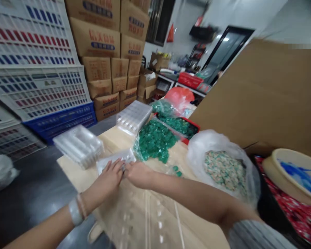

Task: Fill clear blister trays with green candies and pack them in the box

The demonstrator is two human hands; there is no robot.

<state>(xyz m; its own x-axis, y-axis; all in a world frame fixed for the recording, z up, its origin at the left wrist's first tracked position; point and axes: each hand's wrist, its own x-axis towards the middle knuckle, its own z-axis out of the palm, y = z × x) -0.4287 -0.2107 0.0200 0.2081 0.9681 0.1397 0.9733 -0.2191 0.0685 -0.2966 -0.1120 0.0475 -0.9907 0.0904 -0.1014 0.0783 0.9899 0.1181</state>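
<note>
My left hand (113, 174) lies across a clear plastic tray (129, 155) on the wooden table, its fingers stretched out. Right beside it, my right hand (138, 174) is closed with the fingers curled down at the tray's near edge; whatever is in them is hidden. Nearer to me lies another clear plastic tray (151, 214) with long ridges, blurred. A heap of small green wrapped pieces (157, 140) spreads out of a clear bag beyond my right hand. A few loose green pieces (176, 171) lie past my right forearm.
Stacks of clear trays stand at the left (79, 143) and back (134, 116) of the table (74, 173). A white bag (197, 145) of beige-green pieces and a cream basin (269, 166) are at right. Crates (62, 119) and cartons (98, 41) rise behind.
</note>
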